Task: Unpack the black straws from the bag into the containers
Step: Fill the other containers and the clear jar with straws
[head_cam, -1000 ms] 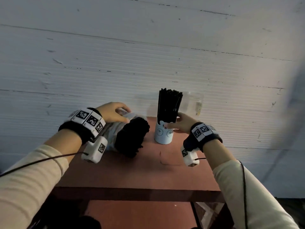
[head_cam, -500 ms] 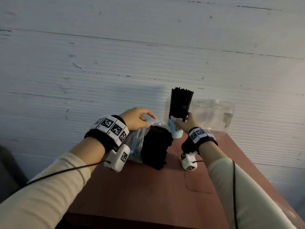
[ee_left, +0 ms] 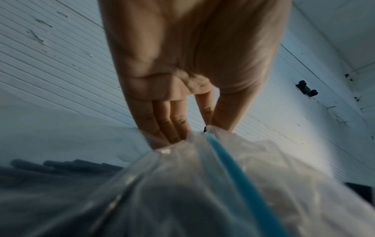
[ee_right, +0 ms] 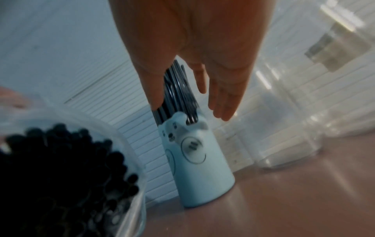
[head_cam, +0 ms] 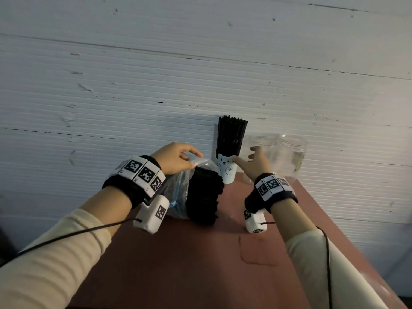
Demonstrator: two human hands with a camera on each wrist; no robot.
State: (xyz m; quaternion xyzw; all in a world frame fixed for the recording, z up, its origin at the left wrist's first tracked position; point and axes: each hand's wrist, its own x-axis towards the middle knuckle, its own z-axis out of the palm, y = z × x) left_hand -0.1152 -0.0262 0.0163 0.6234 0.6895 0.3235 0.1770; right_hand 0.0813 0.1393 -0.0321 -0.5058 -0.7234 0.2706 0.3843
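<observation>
A red-brown table [head_cam: 200, 264] stands against a white ribbed wall [head_cam: 156, 74] and carries all the working items. Two clear jars [head_cam: 289, 157] stand at the far right edge, apparently empty; being rigid and smooth, they would probably slide if knocked, so each is best steadied at its wall while being filled. The clear bag [head_cam: 178, 192], with a blue strip [ee_left: 239, 176] along its mouth, lies on its side at the left. Its film is soft and slack. It offers no support of its own and is best held at the mouth. The black straws [head_cam: 204, 197] protrude from it as a dense bundle, ends toward the viewer. They are presumably light, thin and easily crushed or scattered, so a loose encircling grasp around the bundle's middle is advisable. A pale blue bear cup [head_cam: 227, 170], already packed with upright straws, stands between bag and jars. The left hand [head_cam: 176, 161] pinches the bag's rim between thumb and fingers. The right hand [head_cam: 254, 163] is released, fingers spread, holding nothing, just beside the cup's rim.
</observation>
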